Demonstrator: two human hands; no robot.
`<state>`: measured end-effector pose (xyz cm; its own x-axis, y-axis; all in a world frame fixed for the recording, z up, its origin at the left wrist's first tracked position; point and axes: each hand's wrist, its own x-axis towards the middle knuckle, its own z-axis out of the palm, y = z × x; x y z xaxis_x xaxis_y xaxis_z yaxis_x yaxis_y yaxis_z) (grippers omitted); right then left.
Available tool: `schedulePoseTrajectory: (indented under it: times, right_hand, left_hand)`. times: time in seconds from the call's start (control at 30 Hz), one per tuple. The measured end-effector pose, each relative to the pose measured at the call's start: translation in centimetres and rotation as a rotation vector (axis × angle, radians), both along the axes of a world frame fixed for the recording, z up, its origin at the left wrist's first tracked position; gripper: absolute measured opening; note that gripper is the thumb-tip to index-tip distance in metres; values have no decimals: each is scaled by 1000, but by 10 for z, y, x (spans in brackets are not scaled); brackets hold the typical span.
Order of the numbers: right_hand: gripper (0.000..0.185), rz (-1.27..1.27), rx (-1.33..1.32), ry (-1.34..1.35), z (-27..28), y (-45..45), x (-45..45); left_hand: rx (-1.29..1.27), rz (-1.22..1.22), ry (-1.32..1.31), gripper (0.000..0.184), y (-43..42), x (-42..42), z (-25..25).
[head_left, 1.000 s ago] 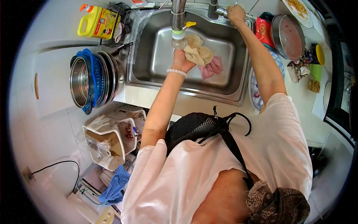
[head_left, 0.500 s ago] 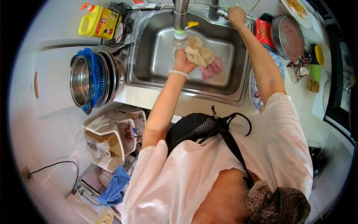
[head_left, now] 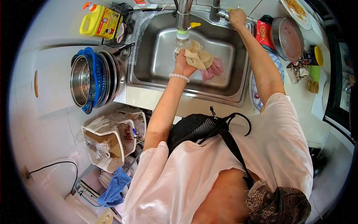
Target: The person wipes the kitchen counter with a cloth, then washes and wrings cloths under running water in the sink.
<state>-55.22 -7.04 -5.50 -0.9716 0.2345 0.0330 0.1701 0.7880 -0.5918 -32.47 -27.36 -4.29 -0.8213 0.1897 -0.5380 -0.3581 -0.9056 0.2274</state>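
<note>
My left hand [head_left: 184,65], with a white beaded bracelet at the wrist, is closed around a beige cloth [head_left: 198,56] over the sink. The cloth hangs just below and beside the tap spout [head_left: 182,35], which has a clear tip and a yellow lever. A pink cloth [head_left: 212,69] shows below the beige one; whether my fingers also hold it is hidden. At the sink's back right, my right hand [head_left: 237,18] is closed on the faucet handle [head_left: 223,14]. Whether water is running I cannot tell.
Steel sink [head_left: 149,48] lies between stacked pots and colanders [head_left: 99,80] on the left and a round pan [head_left: 287,39] on the right. Behind left stands a yellow jug [head_left: 99,22]. A blue-patterned plate [head_left: 256,87] is under my right arm; a white bin [head_left: 123,138] sits lower left.
The whole view has shifted slightly. The beige cloth's folds differ a little in my left hand; my right hand stays on the faucet handle.
</note>
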Motion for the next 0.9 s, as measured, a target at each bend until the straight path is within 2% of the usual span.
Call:
schedulePoseTrajectory:
  times: [0.27, 0.33, 0.37, 0.43, 0.6, 0.67, 0.7, 0.73, 0.77, 0.87, 0.9]
  right_hand:
    - [43, -6, -35, 17, -3, 2, 0]
    - [43, -29, -73, 4, 14, -5, 14]
    - [43, -53, -111, -9, 24, -9, 21]
    - [44, -60, -90, -10, 20, -8, 18]
    - [47, -42, -116, 23, 6, -9, 39]
    - [51, -140, -356, 159, -7, -13, 74]
    - [51, -113, -346, 82, -10, -19, 97]
    - [48, 32, -452, -65, 9, -25, 126]
    - [43, 112, -403, -13, -17, -34, 144]
    - [41, 344, -706, -99, -37, -69, 200]
    - [41, 344, -708, -94, -31, -81, 208]
  left_hand:
    - [-7, 6, -5, 48, 1, 1, 4]
    - [14, -4, 44, 33, -1, -1, -3]
    - [14, -6, 44, 33, -1, -2, -6]
    - [29, 6, 73, 39, -2, -4, -12]
    - [35, 65, 52, 41, -4, 0, -17]
    - [32, 93, 12, 42, -4, 3, -18]
    - [45, 117, -35, 45, -5, 5, -17]
    - [57, 139, -84, 48, -5, 7, -18]
    - [58, 134, -86, 48, -5, 9, -16]
    - [40, 164, -67, 53, -2, 10, -5]
    - [48, 197, -55, 53, 0, 11, 0]
